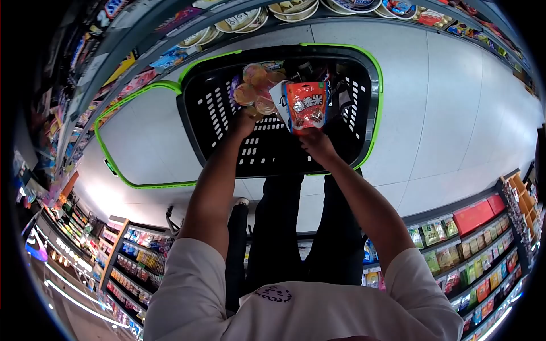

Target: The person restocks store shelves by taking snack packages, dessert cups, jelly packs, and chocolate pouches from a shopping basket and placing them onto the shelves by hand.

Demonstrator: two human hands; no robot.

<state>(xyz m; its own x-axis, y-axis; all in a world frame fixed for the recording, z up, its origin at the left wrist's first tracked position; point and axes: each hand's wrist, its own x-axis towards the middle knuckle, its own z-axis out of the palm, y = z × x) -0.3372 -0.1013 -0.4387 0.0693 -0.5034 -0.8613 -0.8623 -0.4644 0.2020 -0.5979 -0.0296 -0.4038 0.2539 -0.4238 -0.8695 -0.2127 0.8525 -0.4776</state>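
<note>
A black shopping basket point(216, 136) with a bright green rim sits in front of my legs, its green handle point(101, 139) folded out to the left. Over the basket, my left hand point(245, 123) is closed on the lower end of a pack of round, clear cups point(256, 85) with orange and pinkish contents. My right hand point(318, 145) grips the bottom edge of a red snack bag point(307, 105) with white lettering, held upright. A white and blue edge shows behind the bag's left side. Several dark packages point(310, 71) lie at the basket's far end, partly hidden.
Shelves of packaged snacks point(165, 59) curve along the left and far side, with round bowl-shaped tubs point(239, 21) beyond the basket. More stocked shelves point(466, 244) stand behind me. Pale floor tiles point(426, 113) extend to the right. Another person's dark-trousered leg point(238, 244) shows at my left.
</note>
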